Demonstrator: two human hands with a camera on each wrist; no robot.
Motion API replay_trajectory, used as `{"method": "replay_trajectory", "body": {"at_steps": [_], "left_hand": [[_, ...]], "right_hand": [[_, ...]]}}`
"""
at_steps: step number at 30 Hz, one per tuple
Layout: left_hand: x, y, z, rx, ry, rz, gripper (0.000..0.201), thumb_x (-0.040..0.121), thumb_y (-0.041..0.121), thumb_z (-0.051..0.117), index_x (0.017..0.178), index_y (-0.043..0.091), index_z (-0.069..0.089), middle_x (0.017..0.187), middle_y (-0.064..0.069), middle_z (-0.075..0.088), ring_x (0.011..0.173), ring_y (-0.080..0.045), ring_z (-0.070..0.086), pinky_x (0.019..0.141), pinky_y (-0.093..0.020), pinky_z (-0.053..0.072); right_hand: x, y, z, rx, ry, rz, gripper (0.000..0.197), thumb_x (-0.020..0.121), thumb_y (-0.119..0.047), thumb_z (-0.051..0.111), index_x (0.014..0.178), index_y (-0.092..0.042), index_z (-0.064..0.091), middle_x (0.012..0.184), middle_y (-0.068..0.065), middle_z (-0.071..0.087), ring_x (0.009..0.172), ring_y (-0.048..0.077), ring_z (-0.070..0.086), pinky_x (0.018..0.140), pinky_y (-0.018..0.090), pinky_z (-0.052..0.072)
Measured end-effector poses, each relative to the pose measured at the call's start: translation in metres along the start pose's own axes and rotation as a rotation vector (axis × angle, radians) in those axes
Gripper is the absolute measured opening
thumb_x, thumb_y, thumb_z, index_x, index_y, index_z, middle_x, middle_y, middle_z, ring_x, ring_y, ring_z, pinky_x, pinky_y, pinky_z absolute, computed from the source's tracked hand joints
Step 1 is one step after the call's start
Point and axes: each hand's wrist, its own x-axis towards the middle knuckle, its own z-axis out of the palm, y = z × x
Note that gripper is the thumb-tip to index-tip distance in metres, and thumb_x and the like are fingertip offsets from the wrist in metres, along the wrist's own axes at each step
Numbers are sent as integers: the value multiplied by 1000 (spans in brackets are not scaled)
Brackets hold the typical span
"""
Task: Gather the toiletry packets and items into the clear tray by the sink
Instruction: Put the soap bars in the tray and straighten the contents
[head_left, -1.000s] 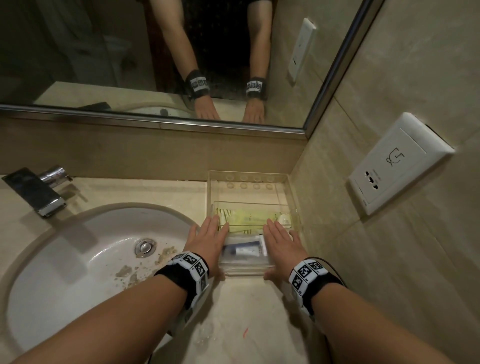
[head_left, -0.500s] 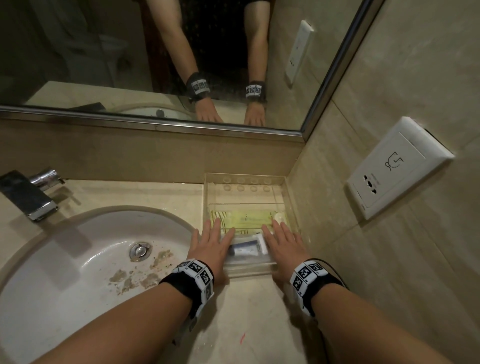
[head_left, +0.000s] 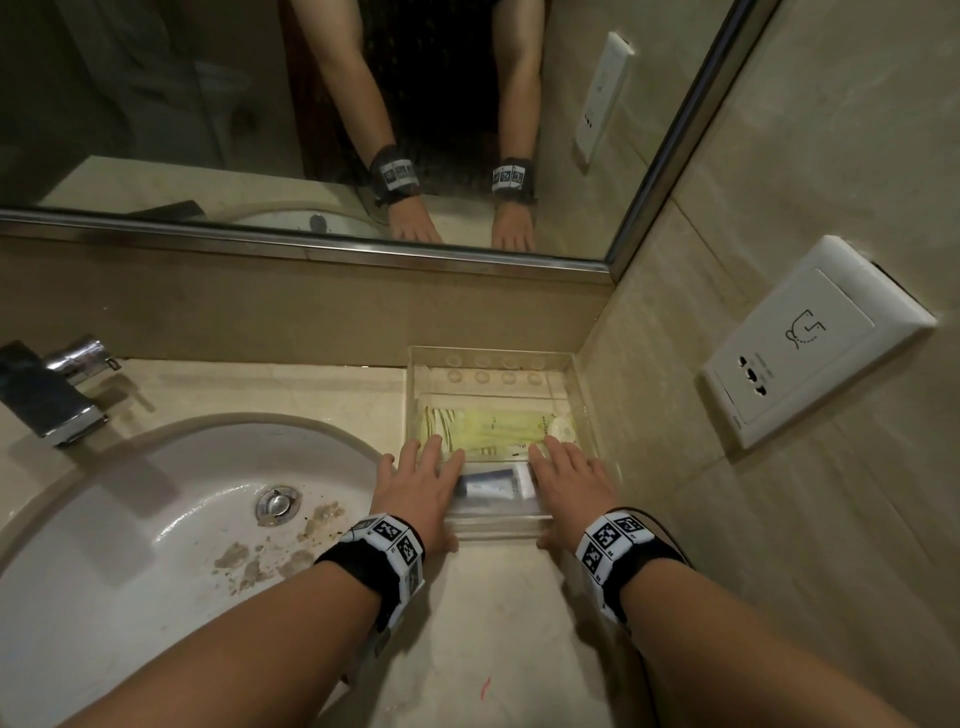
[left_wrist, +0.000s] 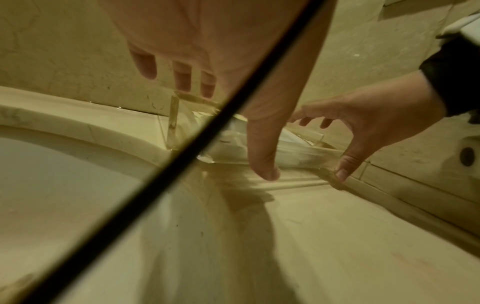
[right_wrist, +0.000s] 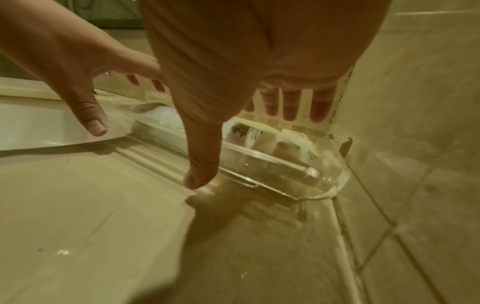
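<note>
The clear tray (head_left: 566, 364) sits in the counter's back right corner. Inside it lie a yellow-green packet (head_left: 488, 434), a small white item (head_left: 562, 428) and a blue and white packet (head_left: 491, 484). My left hand (head_left: 421, 483) and right hand (head_left: 566, 478) lie flat over the tray's near end, fingers straight, one at each side. In the wrist views the left thumb (left_wrist: 265, 164) and right thumb (right_wrist: 202, 170) point down at the tray's near wall (right_wrist: 285, 166). Neither hand holds a packet.
The white sink basin (head_left: 156, 519), with brown dirt spots (head_left: 260, 561) and a drain (head_left: 278, 501), lies left of the tray. A chrome faucet (head_left: 52, 389) stands at the back left. The tiled wall with a socket (head_left: 810, 343) is close on the right. A black cable (left_wrist: 155, 185) crosses the left wrist view.
Both hands stay on the tray's near end and have closed in slightly over the blue and white packet. The tray itself shows no clear shift.
</note>
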Motion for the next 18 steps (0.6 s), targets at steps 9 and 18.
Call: {"method": "replay_trajectory", "body": {"at_steps": [9,18], "left_hand": [[15,-2,-10,81,155,28,52,67,20,75,114,25,53,112,-6,55,95,-30,50,84,-43,40],[33,-5,-3,70,292,116,53,39,2,84,82,19,57,91,-13,64,71,-30,57,59,-40,49]], "right_hand": [[18,-3,-11,20,191,26,64,75,-11,72,129,-20,38,129,4,42,115,25,43,96,40,43],[33,-6,-15,-4,251,59,49,83,-7,58,127,-20,41,127,3,46,115,25,46,90,41,45]]}}
